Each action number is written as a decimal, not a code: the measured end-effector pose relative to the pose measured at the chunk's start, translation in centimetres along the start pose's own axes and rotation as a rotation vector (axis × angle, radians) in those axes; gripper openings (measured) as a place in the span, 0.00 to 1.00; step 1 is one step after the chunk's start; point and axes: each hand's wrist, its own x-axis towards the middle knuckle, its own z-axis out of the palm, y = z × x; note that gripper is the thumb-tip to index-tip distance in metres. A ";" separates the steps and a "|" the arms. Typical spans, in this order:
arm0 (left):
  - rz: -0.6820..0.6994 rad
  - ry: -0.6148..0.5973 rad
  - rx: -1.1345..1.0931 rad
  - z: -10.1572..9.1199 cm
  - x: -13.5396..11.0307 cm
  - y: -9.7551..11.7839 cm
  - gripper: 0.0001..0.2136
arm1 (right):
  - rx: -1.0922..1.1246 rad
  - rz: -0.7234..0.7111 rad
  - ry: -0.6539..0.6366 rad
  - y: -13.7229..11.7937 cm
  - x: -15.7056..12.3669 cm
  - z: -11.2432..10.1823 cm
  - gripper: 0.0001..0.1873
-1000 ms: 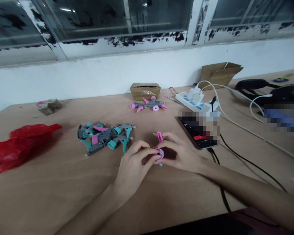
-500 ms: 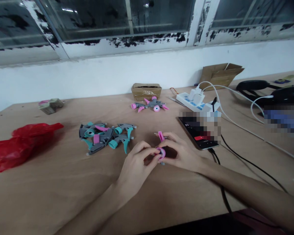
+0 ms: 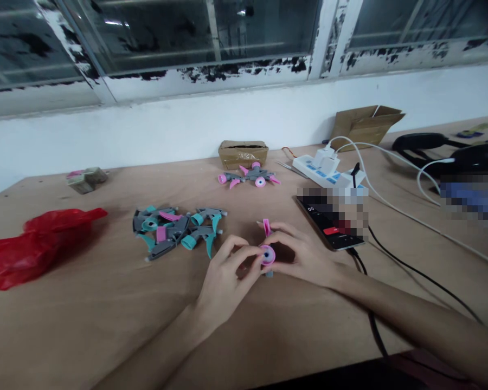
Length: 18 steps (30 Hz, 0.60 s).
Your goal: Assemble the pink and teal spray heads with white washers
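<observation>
Dim light, soft shadows, pixelated patches

Sprayer head [image 3: 269, 273]: grey-and-pink plastic, partly hidden
Round pink cap [image 3: 269, 255]: dark-centred, turned toward the camera
Place: held left of the black rectangular phone [image 3: 320, 218]

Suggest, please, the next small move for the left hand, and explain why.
Perhaps the left hand should press gently into the pink cup, since its opening faces the camera, that hand touches one side, and the right hand holds the other.
</observation>
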 end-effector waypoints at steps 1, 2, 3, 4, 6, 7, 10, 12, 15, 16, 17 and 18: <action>-0.004 -0.017 -0.010 0.0 0.0 0.0 0.07 | -0.001 0.000 -0.004 0.0 0.0 0.0 0.15; -0.009 -0.037 -0.022 0.0 0.0 0.0 0.07 | -0.002 -0.001 -0.006 0.1 -0.1 0.1 0.15; -0.012 -0.058 -0.030 0.0 0.0 0.0 0.07 | -0.002 -0.002 -0.008 0.1 -0.1 0.1 0.14; -0.011 -0.075 -0.030 -0.1 0.0 0.0 0.08 | -0.003 -0.002 -0.009 0.2 -0.2 0.2 0.14; 0.002 -0.093 -0.011 -0.1 0.0 0.0 0.09 | -0.002 -0.002 -0.012 0.3 -0.2 0.2 0.14; 0.015 -0.099 0.003 -0.1 0.0 0.1 0.09 | -0.001 -0.001 -0.014 0.4 -0.3 0.3 0.14; 0.082 -0.112 0.042 -0.1 0.1 0.0 0.09 | -0.003 0.000 -0.021 0.4 -0.3 0.3 0.13; 0.132 -0.116 0.063 -0.1 0.2 -0.2 0.09 | -0.004 -0.006 -0.021 0.4 -0.2 0.3 0.13; 0.164 -0.144 0.093 -0.2 0.2 -0.5 0.08 | -0.022 -0.032 -0.012 0.4 -0.1 0.5 0.13; 0.160 -0.154 0.095 -0.1 0.2 -0.6 0.08 | -0.039 -0.042 -0.010 0.5 -0.1 0.6 0.13; 0.152 -0.159 0.086 0.0 0.1 -0.6 0.07 | -0.058 -0.049 -0.010 0.6 0.0 0.7 0.13; 0.142 -0.153 0.067 0.2 0.1 -0.6 0.07 | -0.074 -0.053 -0.007 0.6 0.0 0.8 0.13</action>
